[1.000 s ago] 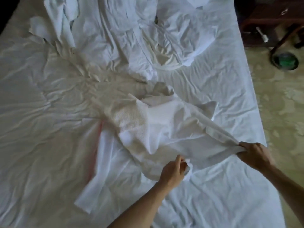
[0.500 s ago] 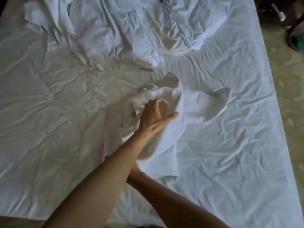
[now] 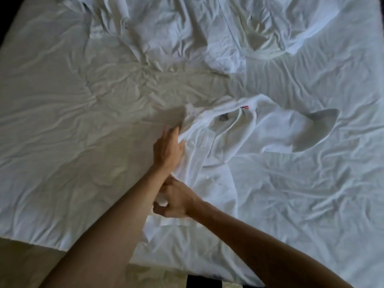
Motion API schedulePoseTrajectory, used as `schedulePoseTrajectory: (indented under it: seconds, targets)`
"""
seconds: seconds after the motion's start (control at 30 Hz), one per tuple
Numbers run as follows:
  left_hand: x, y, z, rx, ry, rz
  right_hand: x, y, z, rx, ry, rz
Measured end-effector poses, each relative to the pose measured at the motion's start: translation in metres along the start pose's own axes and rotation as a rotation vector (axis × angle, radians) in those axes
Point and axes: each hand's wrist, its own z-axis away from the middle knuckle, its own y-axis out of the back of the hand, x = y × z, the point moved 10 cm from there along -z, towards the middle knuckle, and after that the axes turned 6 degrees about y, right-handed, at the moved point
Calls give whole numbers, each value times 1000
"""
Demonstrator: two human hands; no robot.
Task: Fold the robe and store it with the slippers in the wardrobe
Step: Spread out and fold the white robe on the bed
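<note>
The white cotton robe (image 3: pixel 239 142) lies crumpled and barely folded at the wrinkled white bed's (image 3: pixel 83 121) centre, left hand (image 3: pixel 168 150) at nine o'clock gripping its edge, right hand (image 3: pixel 176 200) at seven pinching cloth; folding and wardrobe storage remain.

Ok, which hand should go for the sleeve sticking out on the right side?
Right, probably. The sleeve lies on the right arm's side of the robe. The left hand sits at its left edge and would have to cross over. The right hand must first release pinched cloth.
</note>
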Motion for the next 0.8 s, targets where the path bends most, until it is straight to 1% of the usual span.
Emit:
schedulePoseTrajectory:
  seconds: [0.07, 0.13, 0.2, 0.27, 0.37, 0.43, 0.57, 0.63, 0.8]
  targets:
    - [-51, 3, 4, 8, 37, 29, 17, 38, 7, 80, -38, 21]
    - [-97, 3, 15, 14, 81, 63, 46, 99, 17, 245, -70, 192]
    - [-140, -4, 30, -8, 157, 73, 82, 151, 14, 328, -104, 393]
    - [-184, -13, 50, -35, 253, 76, 120, 185, 3, 305, -168, 566]
    - [-237, -27, 82, -58, 380, 82, 168, 208, -8, 141, -319, 702]
    - [-253, -36, 96, -74, 421, 88, 184, 213, -12, 93, -376, 750]
    - [-257, -49, 99, -93, 452, 116, 207, 213, -3, 100, -543, 731]
    - [-254, -55, 96, -103, 449, 120, 212, 210, 12, 158, -618, 677]
    - [-250, -55, 98, -88, 454, 124, 209, 204, 33, 291, -665, 611]
